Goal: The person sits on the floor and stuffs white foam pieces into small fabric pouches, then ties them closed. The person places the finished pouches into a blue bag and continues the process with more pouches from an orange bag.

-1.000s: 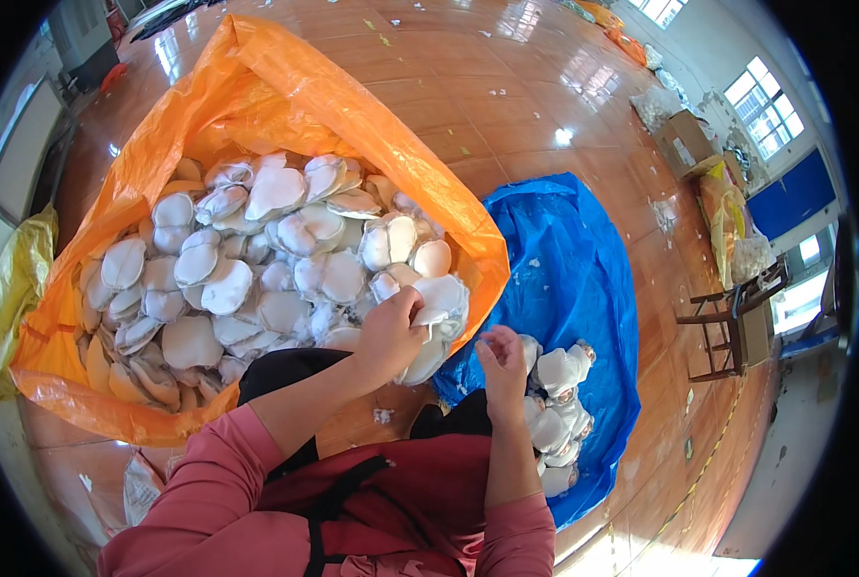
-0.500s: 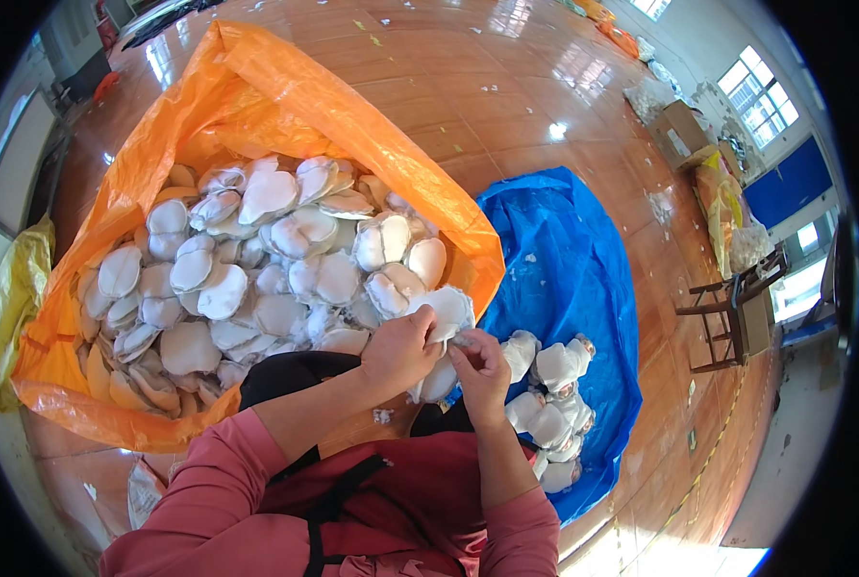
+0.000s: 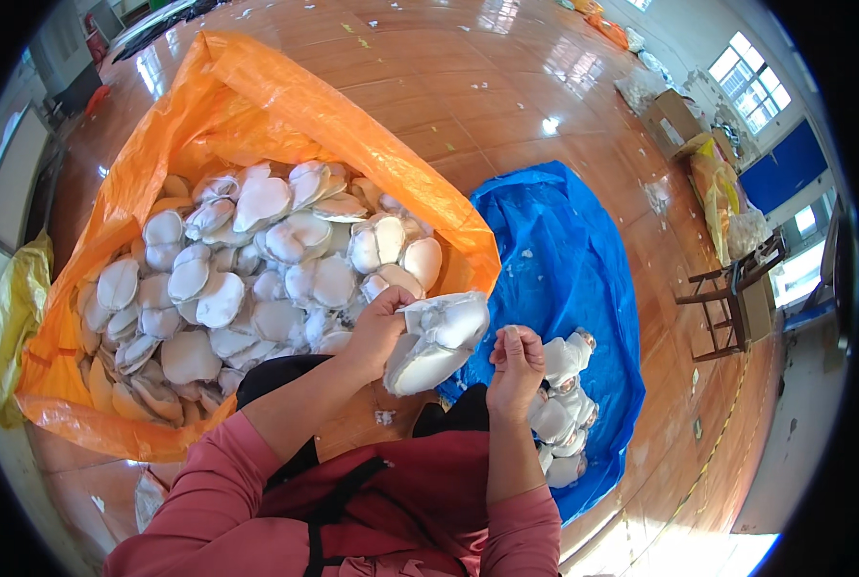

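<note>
My left hand [image 3: 376,334] grips the left edge of a pair of white padded, cup-shaped pieces [image 3: 441,338], held up in front of my lap. Just to the right of the pieces, my right hand [image 3: 516,373] has thumb and fingertips pinched together; whatever is between them is too small to make out. On my left lies a wide-mouthed orange sack [image 3: 348,120], heaped with many similar white and beige padded cups [image 3: 295,236]. Several stacked white bundles of cups [image 3: 556,418] rest on a blue plastic sheet or sack [image 3: 569,236] at the right.
A wooden chair [image 3: 732,303] stands on the tiled floor [image 3: 468,87] at the right. Beyond it are a cardboard box [image 3: 674,125] and yellow plastic bags [image 3: 713,192] by the wall. A yellow bag [image 3: 25,308] lies at the far left. White fluff scraps dot the floor.
My right hand has come away from the padded pieces and moved right. The pieces, still in my left hand, have turned and opened out, showing more of their surface.
</note>
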Demonstrator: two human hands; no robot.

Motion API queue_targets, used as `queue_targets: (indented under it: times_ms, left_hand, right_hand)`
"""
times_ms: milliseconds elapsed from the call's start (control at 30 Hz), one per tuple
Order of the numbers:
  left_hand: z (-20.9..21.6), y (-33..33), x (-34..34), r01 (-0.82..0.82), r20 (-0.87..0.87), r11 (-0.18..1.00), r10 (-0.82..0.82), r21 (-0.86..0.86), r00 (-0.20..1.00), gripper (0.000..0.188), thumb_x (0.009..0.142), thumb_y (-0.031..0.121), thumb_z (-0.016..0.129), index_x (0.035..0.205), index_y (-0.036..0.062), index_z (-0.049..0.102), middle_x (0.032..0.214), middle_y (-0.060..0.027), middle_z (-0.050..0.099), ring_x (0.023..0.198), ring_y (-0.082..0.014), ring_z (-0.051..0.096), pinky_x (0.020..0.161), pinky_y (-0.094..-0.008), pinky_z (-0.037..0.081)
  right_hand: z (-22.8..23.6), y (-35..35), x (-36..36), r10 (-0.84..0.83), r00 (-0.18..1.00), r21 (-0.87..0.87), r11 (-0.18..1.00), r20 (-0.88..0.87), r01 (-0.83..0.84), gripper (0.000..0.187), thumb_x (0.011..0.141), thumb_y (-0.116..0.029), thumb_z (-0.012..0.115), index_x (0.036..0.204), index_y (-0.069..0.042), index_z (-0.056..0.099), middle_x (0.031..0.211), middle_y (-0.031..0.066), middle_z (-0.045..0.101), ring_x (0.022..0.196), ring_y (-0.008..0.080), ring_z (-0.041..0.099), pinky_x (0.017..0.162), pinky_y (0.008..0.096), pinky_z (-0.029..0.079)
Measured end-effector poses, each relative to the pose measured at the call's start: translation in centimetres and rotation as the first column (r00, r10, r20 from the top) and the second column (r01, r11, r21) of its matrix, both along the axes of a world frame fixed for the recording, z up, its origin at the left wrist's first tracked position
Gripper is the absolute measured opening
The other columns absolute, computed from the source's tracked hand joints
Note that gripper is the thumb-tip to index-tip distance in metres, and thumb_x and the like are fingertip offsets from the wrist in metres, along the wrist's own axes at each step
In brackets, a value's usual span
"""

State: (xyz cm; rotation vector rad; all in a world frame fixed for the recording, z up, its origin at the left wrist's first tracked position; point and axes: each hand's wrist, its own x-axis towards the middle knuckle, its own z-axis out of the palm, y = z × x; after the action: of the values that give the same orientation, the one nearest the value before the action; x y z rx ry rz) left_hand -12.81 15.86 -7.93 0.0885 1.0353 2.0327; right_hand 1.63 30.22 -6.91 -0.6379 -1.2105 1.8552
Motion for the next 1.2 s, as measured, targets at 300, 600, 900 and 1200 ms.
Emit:
queue_targets:
  times_ms: [300, 600, 900, 1200]
  left_hand:
    - [0.8, 0.2, 0.3, 0.052, 0.118, 0.997, -0.044, -0.063, 0.992, 0.016, 0.085, -0.004, 0.062, 0.091, 0.0087, 0.055, 0.082, -0.0007, 0.060, 0.072, -0.0122, 0.061, 0.062, -0.0266, 0.050]
    - [-0.3, 0.1, 0.3, 0.034, 0.050, 0.999, -0.032, -0.040, 0.998, 0.015, 0.086, -0.002, 0.063, 0.091, 0.0091, 0.055, 0.083, 0.0004, 0.059, 0.073, -0.0110, 0.059, 0.064, -0.0267, 0.050]
    - [-0.8, 0.2, 0.9, -0.001, 0.012, 0.986, 0.003, -0.169, 1.000, 0.010, 0.091, 0.006, 0.061, 0.100, 0.0067, 0.056, 0.091, -0.0049, 0.063, 0.080, -0.0129, 0.060, 0.070, -0.0290, 0.050]
    - [2.4, 0.6, -1.4, -0.187, 0.468, 0.982, 0.160, 0.011, 0.869, 0.030, 0.102, 0.019, 0.039, 0.124, 0.0061, 0.054, 0.118, -0.0154, 0.064, 0.103, -0.0323, 0.066, 0.088, -0.0458, 0.057]
  right_hand:
    - [-0.8, -1.1, -0.2, 0.019, 0.985, 0.266, 0.962, 0.172, -0.065, 0.004, 0.091, -0.004, 0.068, 0.095, -0.005, 0.068, 0.084, -0.0008, 0.063, 0.067, 0.0054, 0.052, 0.059, 0.0207, 0.043]
    - [0.5, -1.0, 0.1, 0.262, 0.823, 0.157, 0.909, 0.504, -0.385, 0.019, 0.100, -0.020, 0.058, 0.101, -0.003, 0.064, 0.068, 0.0015, 0.059, 0.057, 0.0060, 0.052, 0.052, 0.0203, 0.041]
    - [1.4, -0.7, 0.5, 0.588, 0.579, -0.034, 0.718, 0.564, -0.695, 0.033, 0.102, -0.034, 0.054, 0.116, -0.004, 0.056, 0.065, 0.0035, 0.060, 0.050, 0.0068, 0.051, 0.047, 0.0207, 0.041]
    - [-0.1, -0.1, 0.3, 0.065, 0.934, 0.178, 0.975, 0.351, -0.135, 0.018, 0.097, -0.012, 0.060, 0.113, -0.004, 0.059, 0.076, 0.0026, 0.061, 0.057, 0.0057, 0.050, 0.050, 0.0199, 0.040]
